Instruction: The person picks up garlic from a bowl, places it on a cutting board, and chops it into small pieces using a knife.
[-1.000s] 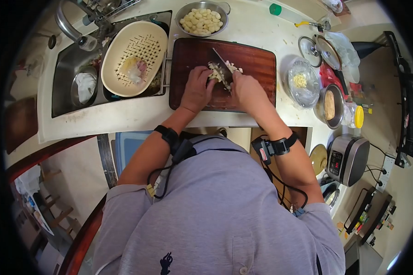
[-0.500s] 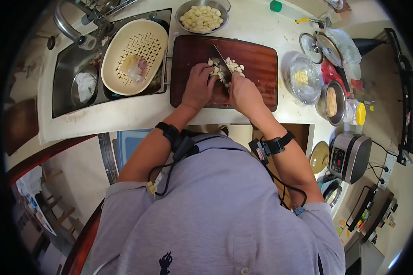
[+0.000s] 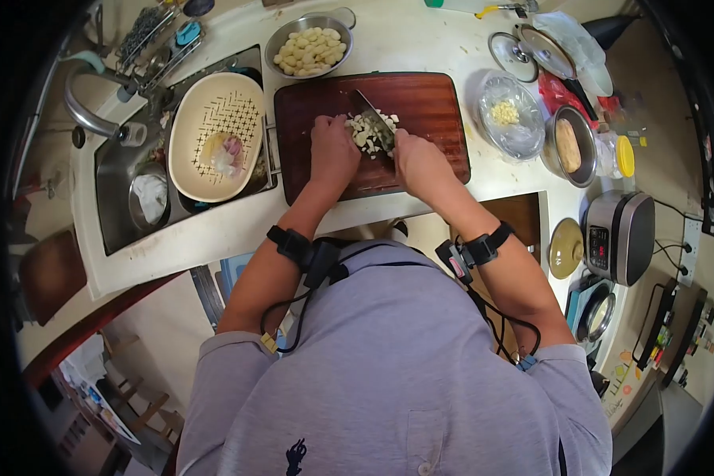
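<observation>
On the dark brown cutting board (image 3: 436,123) lies a heap of chopped garlic (image 3: 365,136), pale and roughly diced. My right hand (image 3: 422,164) is wrapped around the handle of a kitchen knife (image 3: 370,106). Its blade slants up and left across the heap, with some pieces on either side. To the left of the garlic, my left hand (image 3: 332,152) rests on the board with its fingers curled together; whatever may be under the fingertips is hidden. A steel bowl of whole peeled garlic cloves (image 3: 308,52) stands beyond the board.
At left, a cream perforated basket (image 3: 181,170) with peelings sits over the sink (image 3: 113,226). Right of the board are a plastic-covered bowl (image 3: 523,147) with chopped pieces, a steel bowl (image 3: 585,163) holding a tan oblong item, pot lids (image 3: 512,57) and a cooker (image 3: 623,238).
My left hand has drawn back slightly left from the garlic. The knife now lies more slanted over the pieces, which look more spread out. The camera view has shifted and turned.
</observation>
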